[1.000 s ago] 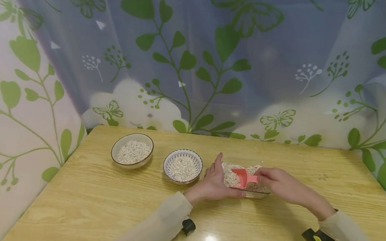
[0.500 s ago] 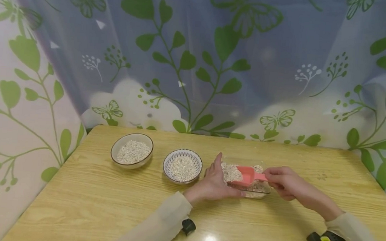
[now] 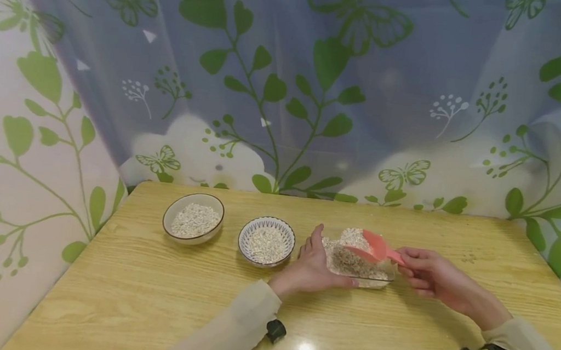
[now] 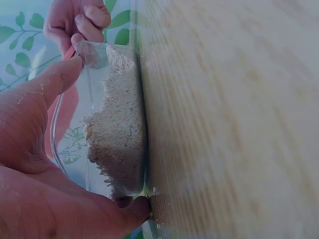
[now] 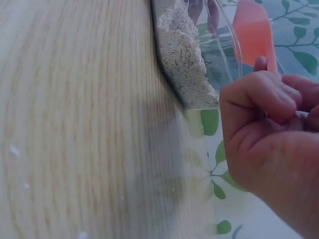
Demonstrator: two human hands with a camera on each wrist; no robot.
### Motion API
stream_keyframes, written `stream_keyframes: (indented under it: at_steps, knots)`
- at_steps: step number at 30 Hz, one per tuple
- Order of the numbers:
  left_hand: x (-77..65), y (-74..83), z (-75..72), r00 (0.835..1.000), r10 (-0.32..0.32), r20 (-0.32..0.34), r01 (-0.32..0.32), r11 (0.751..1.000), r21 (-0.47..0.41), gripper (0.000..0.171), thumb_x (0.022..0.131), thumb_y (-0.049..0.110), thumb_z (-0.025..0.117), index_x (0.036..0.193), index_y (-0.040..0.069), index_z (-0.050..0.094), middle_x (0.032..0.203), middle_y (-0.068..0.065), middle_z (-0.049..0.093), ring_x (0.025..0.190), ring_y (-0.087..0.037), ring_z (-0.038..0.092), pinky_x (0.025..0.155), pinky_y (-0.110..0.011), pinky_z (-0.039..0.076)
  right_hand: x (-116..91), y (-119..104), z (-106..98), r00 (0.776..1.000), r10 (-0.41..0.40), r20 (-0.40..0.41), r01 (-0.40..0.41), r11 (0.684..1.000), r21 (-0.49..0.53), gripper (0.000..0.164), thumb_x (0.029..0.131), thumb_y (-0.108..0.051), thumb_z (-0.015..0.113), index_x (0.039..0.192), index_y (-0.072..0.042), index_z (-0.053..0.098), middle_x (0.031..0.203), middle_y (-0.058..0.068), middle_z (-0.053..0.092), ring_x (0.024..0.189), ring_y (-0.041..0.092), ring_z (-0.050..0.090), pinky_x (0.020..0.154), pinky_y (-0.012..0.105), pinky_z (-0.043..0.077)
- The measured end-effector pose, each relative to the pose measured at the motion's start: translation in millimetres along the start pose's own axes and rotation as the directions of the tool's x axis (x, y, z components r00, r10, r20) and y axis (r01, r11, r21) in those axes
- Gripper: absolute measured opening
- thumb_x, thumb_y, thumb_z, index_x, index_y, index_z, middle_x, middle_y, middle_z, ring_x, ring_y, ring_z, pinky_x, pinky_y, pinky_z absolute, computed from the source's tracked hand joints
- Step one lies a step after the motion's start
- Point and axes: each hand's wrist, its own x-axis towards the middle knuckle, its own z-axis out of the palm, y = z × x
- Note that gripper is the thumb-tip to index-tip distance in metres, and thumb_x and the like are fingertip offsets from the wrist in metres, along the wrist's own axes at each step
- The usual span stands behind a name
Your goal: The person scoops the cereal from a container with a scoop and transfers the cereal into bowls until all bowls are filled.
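My right hand [image 3: 437,281] pinches the handle of a coral-pink scoop [image 3: 378,247], which is heaped with oat flakes [image 3: 353,237]. The scoop is raised and tilted above a clear rectangular container [image 3: 376,283] of oats. Around the container's left end, my left hand [image 3: 310,268] holds it, thumb along the near side. In the left wrist view, oats [image 4: 119,124] show through the clear wall, piled unevenly. From the right wrist view, the scoop [image 5: 253,37] stands higher than the container's rim, its handle between my thumb and fingers.
Left of the container stands a small patterned bowl [image 3: 243,249] with oats. Farther left is a larger cream bowl [image 3: 170,227] with a dark rim, also holding oats. A leaf-printed curtain [image 3: 287,87] hangs behind the wooden table [image 3: 152,297]. Small flakes [image 5: 14,150] lie on the tabletop.
My right hand has drawn right and lifted the scoop out of the container's oats, now carrying a heap. My left hand keeps its hold on the container; both bowls stay put.
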Motion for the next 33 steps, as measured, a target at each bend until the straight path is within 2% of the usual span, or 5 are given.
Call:
stream_keyframes:
  at_steps: [6,12,19,25,33]
  knots:
    - [1.1,2.7,-0.1,1.0,-0.006,-0.01,0.006,1.0,0.005,0.136,0.072,0.054,0.089,0.165,0.023,-0.006,0.17,-0.019,0.015,0.158,-0.04,0.017,0.123,-0.059,0.03,-0.7,0.2,-1.9,0.996,-0.063,0.057,0.058,0.995,0.084,0.03,0.114,-0.02,0.027,0.115,-0.012,0.056,0.084,-0.007,0.051,0.06,0.016,0.015,0.055,0.034,0.012]
    - [2.4,4.0,-2.8,1.0,-0.001,-0.018,0.002,0.999,0.05,0.14,0.072,0.054,0.089,0.165,0.02,-0.01,0.171,-0.021,0.009,0.158,-0.044,0.011,0.125,-0.061,0.024,0.3,0.8,-0.9,0.996,-0.079,0.031,0.076,0.994,0.084,0.031,0.114,-0.02,0.026,0.113,-0.014,0.056,0.084,-0.008,0.054,0.06,0.016,0.015,0.055,0.034,0.011]
    - [-10.9,15.4,-11.5,0.989,0.135,-0.069,-0.127,0.986,0.108,0.13,0.078,0.05,0.086,0.166,0.018,-0.005,0.169,-0.018,0.011,0.156,-0.038,0.017,0.121,-0.059,0.034,-1.2,1.0,2.6,0.996,-0.083,0.026,0.08,0.992,0.093,0.031,0.115,-0.021,0.025,0.112,-0.013,0.055,0.084,-0.007,0.052,0.059,0.018,0.012,0.055,0.036,0.011]
    - [-28.8,16.8,-39.2,0.972,0.22,-0.088,-0.209,0.971,0.112,0.114,0.084,0.053,0.079,0.165,0.03,0.003,0.168,-0.013,0.017,0.153,-0.035,0.027,0.112,-0.061,0.045,-2.4,-0.9,7.4,0.995,-0.102,0.006,0.102,0.994,0.045,0.032,0.114,-0.02,0.026,0.117,-0.013,0.056,0.082,-0.008,0.053,0.059,0.02,0.011,0.054,0.037,0.01]
    - [-41.0,-23.6,-88.1,0.948,0.25,-0.196,-0.21,0.956,0.203,0.11,0.081,0.052,0.082,0.165,0.027,0.015,0.165,-0.009,0.024,0.151,-0.036,0.029,0.113,-0.066,0.041,3.9,-8.9,14.0,0.993,-0.114,-0.035,0.113,0.993,-0.028,0.027,0.114,-0.022,0.027,0.112,-0.013,0.052,0.081,-0.008,0.051,0.058,0.022,0.011,0.054,0.039,0.01]
